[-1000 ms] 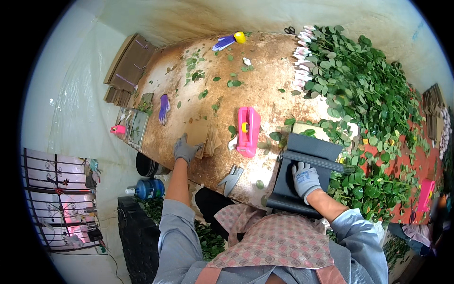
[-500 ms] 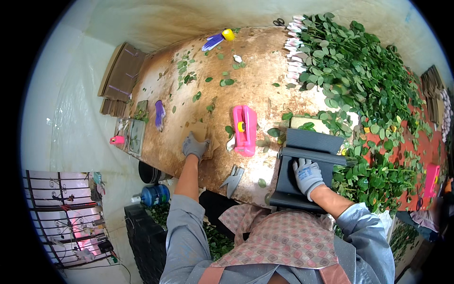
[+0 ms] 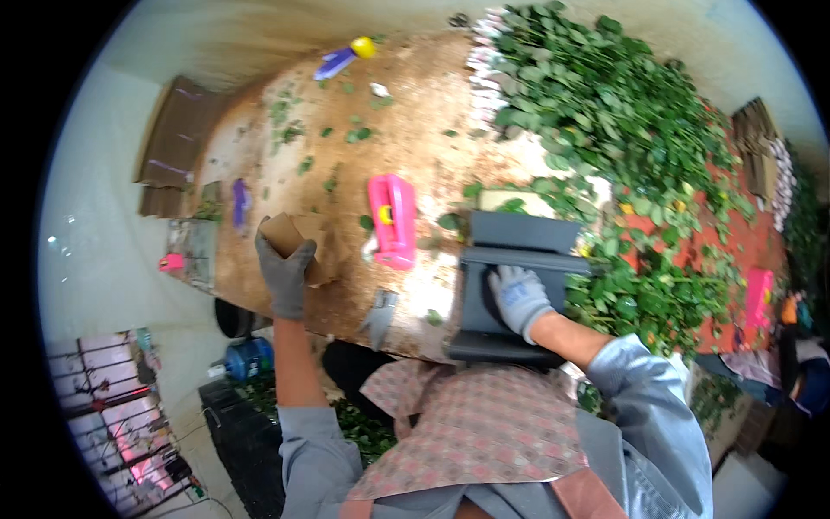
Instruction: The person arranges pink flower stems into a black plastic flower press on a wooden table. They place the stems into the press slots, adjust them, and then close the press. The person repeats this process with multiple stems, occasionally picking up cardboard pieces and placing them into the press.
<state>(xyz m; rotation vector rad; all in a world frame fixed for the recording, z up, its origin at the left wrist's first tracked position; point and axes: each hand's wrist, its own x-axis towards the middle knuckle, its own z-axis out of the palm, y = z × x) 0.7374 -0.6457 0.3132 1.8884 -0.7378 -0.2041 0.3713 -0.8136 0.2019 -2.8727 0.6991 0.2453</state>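
My left hand (image 3: 287, 275), in a grey glove, grips a piece of brown cardboard (image 3: 282, 233) between thumb and fingers, tilted up off the table. Beside it, more brown cardboard pieces (image 3: 323, 261) lie on the wooden top. My right hand (image 3: 517, 298), gloved too, rests open and palm down on a dark grey folded stand (image 3: 477, 304) with a ridged bar across it. Between my hands stand a pink tape dispenser (image 3: 392, 227) with a yellow roll and, nearer me, a grey metal hand tool (image 3: 379, 318) that looks like a stapler.
A big pile of leafy green stems (image 3: 605, 95), white-wrapped at their left ends, fills the far right. Folded cardboard (image 3: 180, 130) leans at the far left. Purple gloves (image 3: 240, 202) and loose leaves dot the worn tabletop (image 3: 415, 104). Another pink dispenser (image 3: 758, 298) sits at the right.
My left hand has picked up a piece of cardboard from the small stack and tilted it. The whole view has shifted, so things appear further left. My right hand stays on the stand.
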